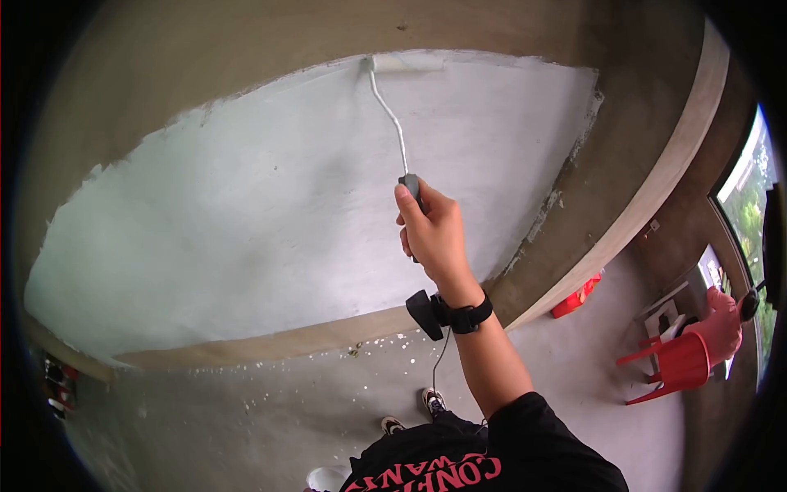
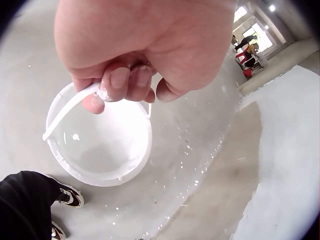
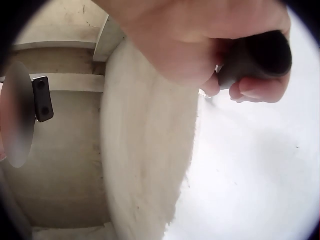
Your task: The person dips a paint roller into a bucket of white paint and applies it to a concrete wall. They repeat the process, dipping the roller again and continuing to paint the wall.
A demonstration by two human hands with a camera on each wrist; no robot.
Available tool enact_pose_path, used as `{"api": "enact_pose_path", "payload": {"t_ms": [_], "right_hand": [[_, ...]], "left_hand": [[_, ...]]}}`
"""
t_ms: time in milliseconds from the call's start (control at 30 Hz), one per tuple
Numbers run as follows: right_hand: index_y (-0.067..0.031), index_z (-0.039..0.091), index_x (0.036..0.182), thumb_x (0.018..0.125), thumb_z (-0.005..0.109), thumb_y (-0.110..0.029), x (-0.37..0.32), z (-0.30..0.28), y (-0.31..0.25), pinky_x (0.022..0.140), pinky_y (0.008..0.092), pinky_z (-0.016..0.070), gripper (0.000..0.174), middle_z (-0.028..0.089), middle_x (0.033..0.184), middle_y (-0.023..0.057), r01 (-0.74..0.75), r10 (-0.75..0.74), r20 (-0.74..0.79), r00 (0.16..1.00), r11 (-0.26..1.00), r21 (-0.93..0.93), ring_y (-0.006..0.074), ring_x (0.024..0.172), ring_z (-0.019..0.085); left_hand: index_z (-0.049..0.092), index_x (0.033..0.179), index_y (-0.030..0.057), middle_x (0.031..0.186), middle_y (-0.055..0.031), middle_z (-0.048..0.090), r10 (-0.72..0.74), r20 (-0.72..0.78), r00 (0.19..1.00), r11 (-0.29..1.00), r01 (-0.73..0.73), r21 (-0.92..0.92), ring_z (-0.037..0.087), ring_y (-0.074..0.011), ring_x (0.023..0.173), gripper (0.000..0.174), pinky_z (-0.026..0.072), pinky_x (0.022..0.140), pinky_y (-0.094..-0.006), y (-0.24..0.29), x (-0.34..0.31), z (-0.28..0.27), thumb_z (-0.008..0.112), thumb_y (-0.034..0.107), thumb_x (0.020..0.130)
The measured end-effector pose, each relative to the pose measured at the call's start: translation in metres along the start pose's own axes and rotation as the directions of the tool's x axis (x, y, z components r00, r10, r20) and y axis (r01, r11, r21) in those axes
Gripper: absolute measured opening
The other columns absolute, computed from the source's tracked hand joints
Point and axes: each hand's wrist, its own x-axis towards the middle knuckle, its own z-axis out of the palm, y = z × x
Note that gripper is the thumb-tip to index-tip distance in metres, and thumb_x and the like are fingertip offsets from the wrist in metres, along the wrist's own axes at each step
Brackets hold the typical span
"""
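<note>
My right hand (image 1: 434,234) grips the dark handle (image 3: 240,65) of a paint roller, with the thumb laid along it. From the handle a bent white rod runs up to the roller's white sleeve (image 1: 407,63), which lies against the wall at the top edge of the white paint (image 1: 262,197). In the left wrist view, my left hand (image 2: 145,45) has its fingers curled round the white bail of a plastic bucket (image 2: 107,181). White paint sits in the bucket, and some is smeared on a finger. In the head view only a bit of the bucket shows, at the bottom edge.
Bare brown-grey wall (image 1: 205,49) borders the paint. White drips dot the grey floor (image 1: 311,402) below, close to my shoes (image 1: 433,400). At the right are a red chair (image 1: 684,365) with a person beside it, a red object (image 1: 576,297) and a window (image 1: 744,205).
</note>
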Motion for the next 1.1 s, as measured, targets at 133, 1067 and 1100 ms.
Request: {"api": "enact_pose_path", "payload": {"t_ms": [133, 1067, 1100], "right_hand": [[0.0016, 0.062, 0.096, 0.098, 0.059, -0.025, -0.018, -0.009, 0.04, 0.036, 0.0229, 0.0329, 0.027, 0.052, 0.063, 0.0012, 0.008, -0.009, -0.017, 1.0, 0.998, -0.067, 0.0049, 0.041, 0.046], [0.0109, 0.057, 0.119, 0.094, 0.06, -0.014, -0.036, 0.061, 0.059, 0.055, 0.0336, 0.0463, 0.036, 0.059, 0.066, 0.0211, 0.296, -0.302, 0.043, 0.952, 0.877, -0.379, 0.0284, 0.053, 0.058], [0.0103, 0.057, 0.119, 0.094, 0.06, -0.014, -0.031, 0.065, 0.05, 0.055, 0.0338, 0.0461, 0.035, 0.059, 0.066, 0.021, 0.336, -0.342, 0.046, 0.938, 0.875, -0.347, 0.0287, 0.053, 0.057]], "left_hand": [[0.05, 0.069, 0.006, 0.064, -0.0021, 0.051, 0.008, 0.012, 1.0, 1.0, -0.008, -0.007, 0.048, -0.0143, 0.06, 0.022, 0.043, 0.054, -0.0343, 0.012, 0.003, 0.01, 0.068, 0.016, 0.063], [0.05, 0.073, 0.0071, 0.067, -0.0031, 0.051, -0.16, -0.102, 0.982, 0.97, 0.137, -0.202, 0.049, -0.016, 0.062, 0.017, 0.0432, 0.056, -0.0351, -0.07, -0.037, 0.003, 0.061, 0.02, 0.071], [0.05, 0.073, 0.0072, 0.067, -0.0031, 0.051, -0.163, -0.101, 0.981, 0.969, 0.14, -0.202, 0.049, -0.0161, 0.062, 0.016, 0.0432, 0.056, -0.0351, -0.07, -0.037, 0.002, 0.06, 0.02, 0.071]]}}
